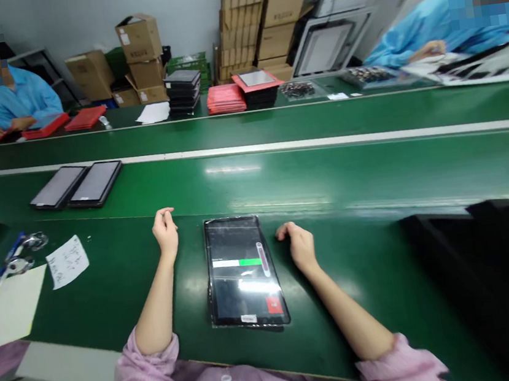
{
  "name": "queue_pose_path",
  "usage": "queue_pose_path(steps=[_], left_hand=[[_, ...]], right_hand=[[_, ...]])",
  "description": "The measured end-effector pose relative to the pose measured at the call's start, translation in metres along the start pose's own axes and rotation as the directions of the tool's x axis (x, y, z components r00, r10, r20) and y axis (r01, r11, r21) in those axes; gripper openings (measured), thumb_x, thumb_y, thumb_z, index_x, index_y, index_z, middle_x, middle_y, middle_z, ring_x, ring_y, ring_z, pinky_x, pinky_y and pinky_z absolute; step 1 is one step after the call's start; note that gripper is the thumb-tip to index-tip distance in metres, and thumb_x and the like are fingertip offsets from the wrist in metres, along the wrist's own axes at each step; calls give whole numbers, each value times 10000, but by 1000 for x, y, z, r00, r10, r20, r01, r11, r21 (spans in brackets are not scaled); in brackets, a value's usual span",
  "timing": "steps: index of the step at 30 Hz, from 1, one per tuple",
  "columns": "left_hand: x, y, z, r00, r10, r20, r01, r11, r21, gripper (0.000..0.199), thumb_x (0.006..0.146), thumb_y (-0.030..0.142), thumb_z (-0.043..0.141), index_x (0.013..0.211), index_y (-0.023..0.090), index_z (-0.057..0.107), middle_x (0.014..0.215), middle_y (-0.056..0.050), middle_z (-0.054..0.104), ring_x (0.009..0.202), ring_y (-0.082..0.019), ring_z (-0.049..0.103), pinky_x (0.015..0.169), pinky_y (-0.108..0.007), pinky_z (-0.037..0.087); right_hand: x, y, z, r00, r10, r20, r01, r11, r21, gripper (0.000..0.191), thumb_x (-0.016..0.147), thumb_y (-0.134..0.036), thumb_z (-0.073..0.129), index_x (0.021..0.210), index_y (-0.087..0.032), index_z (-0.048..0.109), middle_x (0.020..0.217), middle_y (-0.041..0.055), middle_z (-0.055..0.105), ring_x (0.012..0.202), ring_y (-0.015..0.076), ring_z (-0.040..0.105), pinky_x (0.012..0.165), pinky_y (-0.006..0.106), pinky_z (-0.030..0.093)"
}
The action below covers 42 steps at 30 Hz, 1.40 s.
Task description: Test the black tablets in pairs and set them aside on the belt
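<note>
A flat black-framed tablet (241,272) with a lit screen, showing a white-and-green bar and a small red square, is laid on a glossy green workbench (365,300), between both hands. The bare left hand (165,232) is placed just beside the tablet's upper left corner, with its fingers (159,216) loosely curled, neither spread nor pinching, and nothing is held. The bare right hand (300,245) is placed just beside the tablet's right edge, with its fingers (283,230) also curled and resting on the bench; no contact with the tablet can be made out, and nothing is gripped. Pink striped sleeves (151,373) are worn on both arms.

To the left, a handwritten white note (67,261) and a pale yellow sheet (9,307) are laid on the bench, near a blue pen (12,254). Two dark rectangular tablets (75,186) are placed on a green conveyor belt (281,178) beyond. A large black sheet (480,286) is spread at the right. Across the belt, a stack of black tablets (184,92) and a pile of red flat cases (225,99) are set out, and co-workers in blue smocks (20,95) are seated, with brown cardboard boxes (141,46) stacked behind.
</note>
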State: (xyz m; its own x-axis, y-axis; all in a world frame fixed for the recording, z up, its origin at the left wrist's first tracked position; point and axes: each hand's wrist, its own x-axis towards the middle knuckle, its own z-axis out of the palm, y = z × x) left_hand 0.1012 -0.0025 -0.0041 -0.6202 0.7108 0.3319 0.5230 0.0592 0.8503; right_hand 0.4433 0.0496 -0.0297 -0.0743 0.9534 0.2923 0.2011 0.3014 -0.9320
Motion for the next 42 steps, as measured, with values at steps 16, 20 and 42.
queue_pose_path(steps=[16, 20, 42], left_hand=[[8, -19, 1, 984, 20, 180, -59, 975, 215, 567, 1004, 512, 49, 601, 255, 354, 533, -11, 442, 540, -161, 474, 599, -272, 360], [7, -15, 2, 956, 2, 292, -91, 952, 293, 560, 986, 520, 215, 551, 244, 435, 518, -37, 494, 553, -191, 514, 586, -289, 312], [-17, 16, -1, 688, -14, 726, -23, 999, 41, 718, 874, 529, 612, 1454, 254, 290, 1186, -87, 602, 765, -149, 665, 780, -341, 525]], right_hand=[[2, -12, 6, 992, 57, -111, -43, 992, 122, 714, 843, -831, 470, 447, -262, 301, 454, -29, 267, 448, 132, 243, 484, 339, 189], [5, -17, 7, 992, 67, -108, -43, 977, 209, 716, 822, -856, 474, 460, -270, 276, 455, -41, 226, 433, 129, 227, 468, 332, 186], [17, -23, -18, 967, 252, 22, -213, 762, 611, 695, 929, -680, 482, 490, -241, 168, 415, -53, 139, 431, 135, 196, 518, 331, 395]])
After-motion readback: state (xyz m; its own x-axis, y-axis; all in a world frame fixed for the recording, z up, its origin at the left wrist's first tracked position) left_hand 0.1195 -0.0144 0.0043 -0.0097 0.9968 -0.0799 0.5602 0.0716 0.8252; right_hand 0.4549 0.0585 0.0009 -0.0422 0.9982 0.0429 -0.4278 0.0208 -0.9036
